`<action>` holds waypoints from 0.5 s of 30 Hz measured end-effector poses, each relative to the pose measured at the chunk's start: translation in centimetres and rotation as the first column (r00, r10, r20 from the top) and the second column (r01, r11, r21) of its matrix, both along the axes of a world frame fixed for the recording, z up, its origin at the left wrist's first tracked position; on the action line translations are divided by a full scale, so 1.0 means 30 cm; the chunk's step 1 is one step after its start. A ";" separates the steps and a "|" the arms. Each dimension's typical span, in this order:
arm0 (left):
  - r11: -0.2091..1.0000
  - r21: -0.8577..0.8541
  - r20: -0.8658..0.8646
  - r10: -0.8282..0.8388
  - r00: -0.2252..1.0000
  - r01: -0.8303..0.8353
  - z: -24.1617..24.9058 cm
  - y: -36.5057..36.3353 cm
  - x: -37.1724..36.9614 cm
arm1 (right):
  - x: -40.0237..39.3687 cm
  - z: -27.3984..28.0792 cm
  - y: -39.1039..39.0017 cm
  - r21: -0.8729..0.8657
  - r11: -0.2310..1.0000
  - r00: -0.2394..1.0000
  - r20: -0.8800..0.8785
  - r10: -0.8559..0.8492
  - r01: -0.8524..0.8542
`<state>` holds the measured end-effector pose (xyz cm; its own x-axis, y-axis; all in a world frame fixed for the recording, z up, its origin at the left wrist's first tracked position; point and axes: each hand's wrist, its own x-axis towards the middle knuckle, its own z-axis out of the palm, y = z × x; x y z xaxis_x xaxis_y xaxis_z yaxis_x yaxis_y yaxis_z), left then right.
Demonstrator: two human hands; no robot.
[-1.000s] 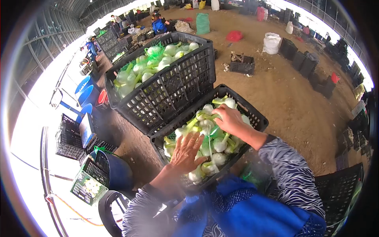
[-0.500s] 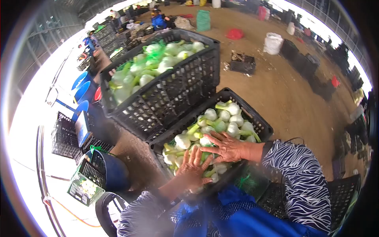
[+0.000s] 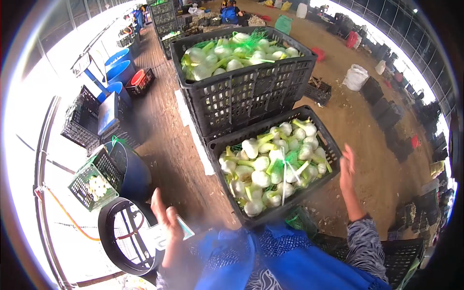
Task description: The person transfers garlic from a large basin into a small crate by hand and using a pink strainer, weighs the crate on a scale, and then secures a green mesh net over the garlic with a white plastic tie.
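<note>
A black plastic crate (image 3: pixel 316 186) stands in front of me, filled with white garlic bulbs (image 3: pixel 261 179) on short green stems. Green netting (image 3: pixel 291 157) gathers over the bulbs, with white ties (image 3: pixel 285 169) lying across it. To the right of the crate, my right hand (image 3: pixel 347 169) is raised with its fingers stretched out, holding nothing. My left hand (image 3: pixel 166 220) is off to the lower left, fingers extended and apart from the crate. A white card with a green edge (image 3: pixel 186 228) shows beside its wrist, partly hidden by the hand.
A taller black crate (image 3: pixel 256 94) of netted bulbs stands just behind. On the left are blue barrels (image 3: pixel 121 72), a dark blue bin (image 3: pixel 133 169) and a black ring-shaped frame (image 3: pixel 108 241). Farther back, a person in blue (image 3: pixel 231 13) sits near stacked crates (image 3: pixel 164 21).
Both hands have lifted off the bulbs and spread apart, the left to the lower left, the right beyond the crate's right side. The view has shifted, and the netting's ties now show.
</note>
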<state>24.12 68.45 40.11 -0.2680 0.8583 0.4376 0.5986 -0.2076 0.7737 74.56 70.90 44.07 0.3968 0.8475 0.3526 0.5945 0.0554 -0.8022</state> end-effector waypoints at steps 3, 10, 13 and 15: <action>0.953 -0.146 -0.004 0.266 0.964 -0.264 -0.326 -0.224 -0.188 | -0.011 -0.109 -0.158 -0.051 0.990 0.988 0.087 -0.125 0.130; 0.874 -0.479 -0.096 0.040 0.995 -0.081 -0.419 -0.354 -0.134 | -0.302 -0.087 -0.033 -0.127 0.990 0.863 0.490 0.122 -0.068; 0.869 -0.491 -0.071 -0.106 0.992 0.058 -0.358 -0.295 -0.103 | -0.318 -0.138 0.017 -0.278 0.958 0.837 0.539 0.091 0.075; 0.866 -0.478 -0.076 -0.208 0.975 0.148 -0.357 -0.282 -0.088 | -0.329 -0.125 0.019 -0.334 0.937 0.827 0.553 0.104 0.105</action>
<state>21.47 60.00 29.39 -0.0622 0.9980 -0.0071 0.6811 0.0476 0.7306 64.70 71.48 40.33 0.2226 0.9530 0.2058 0.9406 -0.1544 -0.3024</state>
